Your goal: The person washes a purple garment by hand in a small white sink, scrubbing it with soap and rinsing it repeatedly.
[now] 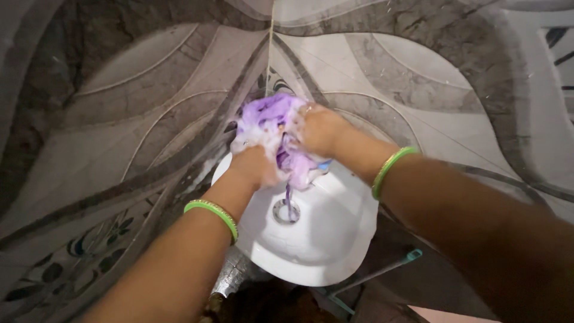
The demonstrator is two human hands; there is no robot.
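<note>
Patterned grey tiles surround a white basin; at centre, left hand and right hand clench a soapy purple cloth.

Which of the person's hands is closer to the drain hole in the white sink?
Left. The left hand grips the purple cloth just above the drain hole; the right hand holds the cloth higher up and farther away.

Behind my grip: wall tiles, grey-and-cream curved pattern. Below it: white basin, drain central. Dim floor underneath.
</note>
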